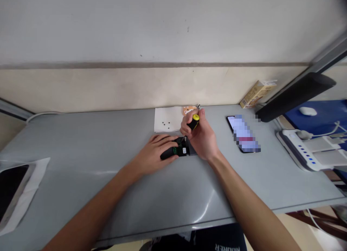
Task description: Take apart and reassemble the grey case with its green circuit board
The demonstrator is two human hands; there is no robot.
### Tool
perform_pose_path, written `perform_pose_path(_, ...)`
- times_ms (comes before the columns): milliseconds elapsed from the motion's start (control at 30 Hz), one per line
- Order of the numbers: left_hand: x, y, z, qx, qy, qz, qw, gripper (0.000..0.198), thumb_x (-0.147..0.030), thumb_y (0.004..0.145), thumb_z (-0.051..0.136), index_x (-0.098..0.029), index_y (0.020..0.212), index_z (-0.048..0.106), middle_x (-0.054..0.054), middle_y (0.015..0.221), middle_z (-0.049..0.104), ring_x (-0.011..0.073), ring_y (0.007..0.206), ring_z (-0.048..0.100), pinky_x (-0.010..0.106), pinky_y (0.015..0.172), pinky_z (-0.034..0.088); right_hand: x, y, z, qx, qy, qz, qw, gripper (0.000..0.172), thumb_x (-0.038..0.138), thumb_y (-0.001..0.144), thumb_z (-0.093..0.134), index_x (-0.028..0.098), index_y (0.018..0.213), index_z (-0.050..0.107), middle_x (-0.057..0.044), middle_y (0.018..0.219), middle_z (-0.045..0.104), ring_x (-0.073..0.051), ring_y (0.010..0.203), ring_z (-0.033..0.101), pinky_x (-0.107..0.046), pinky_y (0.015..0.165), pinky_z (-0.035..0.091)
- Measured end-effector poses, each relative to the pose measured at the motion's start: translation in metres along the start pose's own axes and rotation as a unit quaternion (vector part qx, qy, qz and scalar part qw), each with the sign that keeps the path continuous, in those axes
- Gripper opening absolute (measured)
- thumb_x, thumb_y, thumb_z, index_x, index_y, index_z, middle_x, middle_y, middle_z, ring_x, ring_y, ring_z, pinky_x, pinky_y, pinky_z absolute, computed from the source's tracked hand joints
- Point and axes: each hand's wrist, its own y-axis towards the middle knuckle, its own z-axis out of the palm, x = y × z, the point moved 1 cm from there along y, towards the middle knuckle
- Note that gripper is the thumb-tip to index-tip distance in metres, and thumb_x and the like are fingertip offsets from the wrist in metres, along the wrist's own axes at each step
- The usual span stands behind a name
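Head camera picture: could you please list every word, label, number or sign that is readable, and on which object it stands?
No text reads with certainty.
Dark garment: light letters, cut by the picture edge; they seem to end in "RER".
Carton: print too small to read.
Phone: screen pixelated, unreadable.
Black device: white label with a mark too small to read.
Yellow-ended tool: dark mark on its end, too small.
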Motion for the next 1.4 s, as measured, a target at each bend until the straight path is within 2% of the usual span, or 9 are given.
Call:
perform_pose_path(133,-0.001,0.001,-0.001,0.0,-0.001,-0.003,1.0,0.033,-0.045,0.099,0.063,-0.031,0.128,0.066,0.002,0.144,0.062,0.0267,0.137,0.051,0.048,0.116,0.038,0.0,0.0,0.0,0.006,-0.001,0.017,1.0,0.055,0.075,0.095,0.042,0.025,0.078,0.057,0.003,0.063,0.037,-0.013,0.057,0.032,-0.029,0.056,0.032)
perform_pose_path(267,-0.001,0.001,-0.001,0.003,-0.002,0.0,1.0,0.032,-0.043,0.099,0.062,-0.03,0.128,0.065,0.002,0.146,0.061,0.0267,0.138,0.05,0.048,0.116,0.038,0.001,0.0,0.0,-0.005,0.004,0.001,1.0,0.052,0.072,0.096,0.045,0.024,0.078,0.057,0.003,0.065,0.037,-0.012,0.058,0.033,-0.028,0.056,0.031)
perform_pose_path(433,-0.001,0.001,-0.001,-0.004,-0.004,0.003,1.0,0.034,-0.042,0.099,0.063,-0.03,0.13,0.062,0.001,0.143,0.062,0.0255,0.138,0.05,0.046,0.117,0.037,0.001,-0.001,0.001,0.016,0.021,0.007,1.0,0.052,0.069,0.098,0.043,0.023,0.079,0.058,0.002,0.065,0.038,-0.012,0.058,0.034,-0.028,0.057,0.031)
perform_pose_path(600,-0.004,0.002,-0.002,-0.007,0.002,-0.001,1.0,0.038,-0.041,0.098,0.064,-0.028,0.133,0.059,0.004,0.146,0.06,0.0277,0.14,0.048,0.049,0.116,0.037,0.003,0.0,0.0,0.0,0.027,-0.007,1.0,0.046,0.061,0.101,0.047,0.023,0.078,0.056,0.003,0.067,0.037,-0.011,0.058,0.034,-0.027,0.057,0.032)
perform_pose_path(767,-0.007,0.002,-0.002,-0.024,0.003,-0.003,1.0,0.041,-0.041,0.098,0.063,-0.027,0.136,0.057,0.005,0.143,0.061,0.0276,0.137,0.05,0.048,0.116,0.038,0.002,0.0,0.003,-0.001,0.007,0.013,1.0,0.044,0.06,0.1,0.049,0.024,0.078,0.056,0.003,0.063,0.036,-0.012,0.056,0.033,-0.027,0.056,0.034)
perform_pose_path(900,-0.01,0.003,-0.002,-0.027,0.006,-0.013,1.0,0.038,-0.041,0.098,0.062,-0.026,0.133,0.058,0.006,0.144,0.061,0.027,0.135,0.053,0.048,0.115,0.039,0.002,0.0,0.002,-0.012,0.003,0.0,1.0,0.044,0.06,0.1,0.049,0.023,0.077,0.056,0.003,0.063,0.035,-0.012,0.056,0.032,-0.027,0.055,0.033)
perform_pose_path(1133,-0.01,0.004,0.0,-0.03,0.007,0.006,1.0,0.033,-0.038,0.099,0.061,-0.025,0.129,0.06,0.005,0.141,0.064,0.0251,0.133,0.056,0.046,0.115,0.039,0.002,0.0,0.001,0.004,0.021,-0.001,1.0,0.043,0.057,0.102,0.047,0.023,0.077,0.056,0.003,0.064,0.035,-0.011,0.056,0.032,-0.026,0.056,0.033)
perform_pose_path(1400,-0.008,0.002,0.002,-0.024,0.015,0.01,1.0,0.028,-0.04,0.101,0.058,-0.027,0.125,0.065,0.005,0.143,0.063,0.0248,0.134,0.056,0.046,0.115,0.037,0.003,-0.001,0.003,-0.022,-0.009,0.006,1.0,0.045,0.062,0.099,0.049,0.024,0.076,0.054,0.003,0.064,0.034,-0.012,0.056,0.032,-0.027,0.055,0.036)
